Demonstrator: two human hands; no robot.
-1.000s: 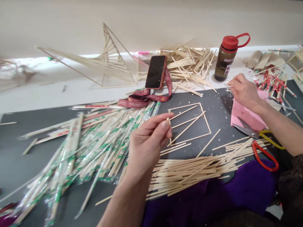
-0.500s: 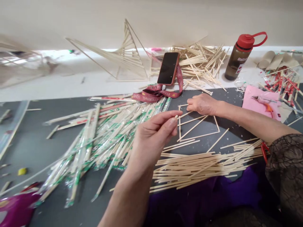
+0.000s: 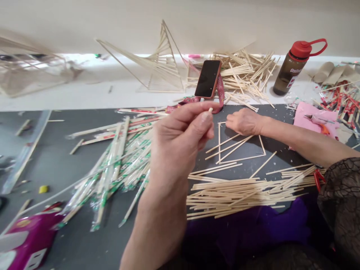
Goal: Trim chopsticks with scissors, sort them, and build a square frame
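In the head view, my left hand (image 3: 176,146) is raised over the table, thumb and forefinger pinching a thin wooden stick (image 3: 210,110). Only the stick's pale tip shows; the rest is hidden by the hand. My right hand (image 3: 244,122) rests with curled fingers on the far side of a flat four-sided frame of wooden sticks (image 3: 219,140), covering its far edge. Its fingertips are partly hidden. Loose sticks (image 3: 222,144) lie slantwise across the frame and run toward the right hand. Nearer me lies a pile of bare sticks (image 3: 225,197).
Plastic-wrapped chopsticks (image 3: 112,165) spread out at left, near a magenta object (image 3: 30,232). Behind stand a phone (image 3: 208,78), a stick heap (image 3: 247,75), a stick model (image 3: 165,56) and a red-capped bottle (image 3: 289,71). A glue-gun-like tool (image 3: 322,123) lies on pink paper (image 3: 300,116).
My left hand has risen away from the frame, bringing its stick tip up with it. My right hand stays at the frame's far side. The view has shifted slightly left.
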